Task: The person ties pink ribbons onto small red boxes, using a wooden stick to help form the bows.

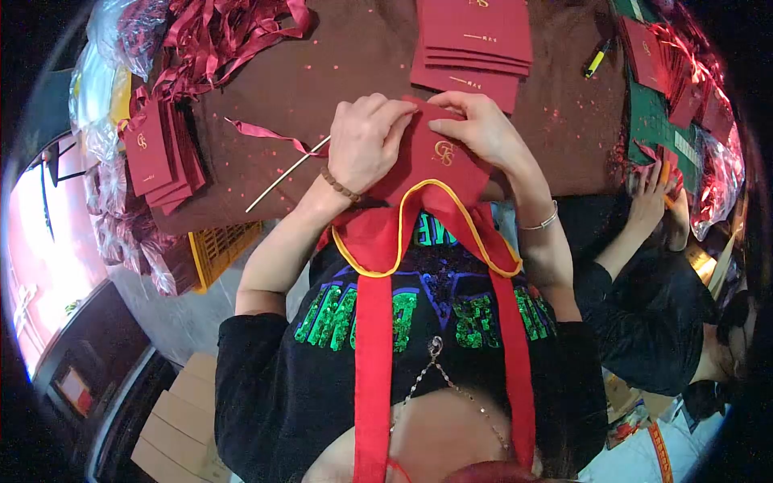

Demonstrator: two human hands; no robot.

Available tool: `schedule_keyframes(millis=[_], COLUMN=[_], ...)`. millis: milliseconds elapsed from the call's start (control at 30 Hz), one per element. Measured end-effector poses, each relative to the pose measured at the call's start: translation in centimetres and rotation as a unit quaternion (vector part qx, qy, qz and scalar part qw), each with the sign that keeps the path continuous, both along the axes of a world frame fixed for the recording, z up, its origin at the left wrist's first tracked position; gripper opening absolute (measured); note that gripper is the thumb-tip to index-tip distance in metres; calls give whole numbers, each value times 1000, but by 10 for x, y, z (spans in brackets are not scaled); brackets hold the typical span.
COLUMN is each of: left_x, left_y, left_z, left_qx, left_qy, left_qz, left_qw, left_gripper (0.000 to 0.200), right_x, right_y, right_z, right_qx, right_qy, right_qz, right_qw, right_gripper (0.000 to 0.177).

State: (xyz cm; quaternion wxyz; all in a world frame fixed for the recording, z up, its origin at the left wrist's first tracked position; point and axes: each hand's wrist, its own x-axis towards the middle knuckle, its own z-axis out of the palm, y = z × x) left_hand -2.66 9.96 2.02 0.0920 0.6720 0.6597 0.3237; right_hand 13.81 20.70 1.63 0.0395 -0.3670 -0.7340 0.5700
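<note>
A stack of pouches sits at the left of the brown desk, and a ribbon and thin white stick run toward my left hand. That hand pinches the red pouch at the near desk edge. My right hand pinches its top edge too, and a co-worker's hand is farther right.

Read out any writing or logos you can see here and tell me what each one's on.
Gold monogram, possibly "GS": red bag, also left stack of bags.
Green sequin letters on black shirt: upside down, partly covered, unreadable.
Gold print on top stack: too small.
</note>
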Motion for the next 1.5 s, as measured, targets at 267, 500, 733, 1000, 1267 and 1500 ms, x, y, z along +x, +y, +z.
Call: schedule_keyframes(millis=[267, 500, 733, 1000, 1267, 1500], left_x=[5, 9, 14, 11, 16, 15], left_y=[6, 2, 5, 7, 6, 3], left_z=[-7, -4, -4, -14, -12, -23], left_qx=[29, 35, 39, 40, 39, 77], left_qy=[24, 73, 99, -44, -24, 13], left_qz=[16, 4, 16, 30, 39, 18], left_qw=[999, 997, 994, 998, 998, 997], left_gripper=[6, 6, 6, 5, 8, 11], right_x=[-1, 0, 1, 2, 2, 6], right_y=[-2, -5, -9, -9, -11, -10], right_z=[-1, -3, 0, 8, 8, -5], right_qx=[20, 22, 60, 52, 26, -27], right_qy=[3, 2, 7, -12, 3, 45], right_qz=[-7, -16, -27, -30, -47, -44], right_qw=[1000, 1000, 998, 998, 999, 998], right_gripper=[37, 32, 34, 32, 31, 30])
